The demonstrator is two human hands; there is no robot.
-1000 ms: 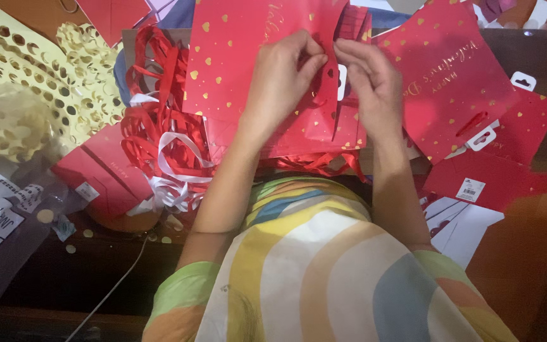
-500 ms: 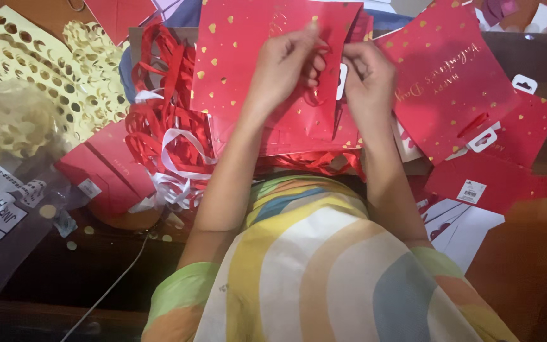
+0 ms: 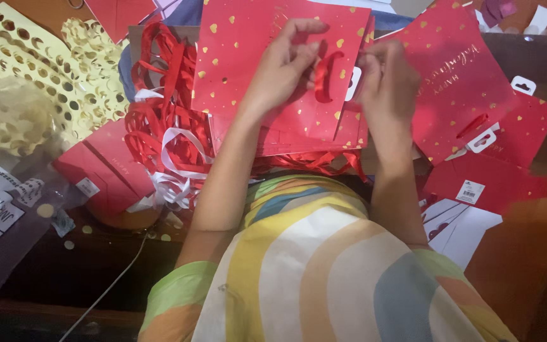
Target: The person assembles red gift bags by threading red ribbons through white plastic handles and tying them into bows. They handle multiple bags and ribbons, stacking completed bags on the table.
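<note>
The red gift bag (image 3: 267,76), flat and sprinkled with small gold hearts, lies in front of me on top of a few more of the same kind, up against the edge of the dark table (image 3: 64,266). My left hand (image 3: 280,69) rests on its upper part with the fingers curled, thumb and forefinger pinching one end of a red ribbon handle (image 3: 325,76) that arches up off the paper. My right hand (image 3: 387,79) is closed on the bag's top edge just beside the white hang tab (image 3: 352,82), gripping the other end of that loop; whether the ribbon end is already through its hole there I cannot tell, since my fingers cover it.

I judge this bag half finished: one handle is arched in place, and a small punched hole further left on the same face is still bare. Plenty is left besides. A heap of loose red and white ribbons (image 3: 166,126) sits to my left, unused, and more flat red bags (image 3: 476,107) lie spread to my right. Yellow punched sheets (image 3: 26,57) lie at far left.
</note>
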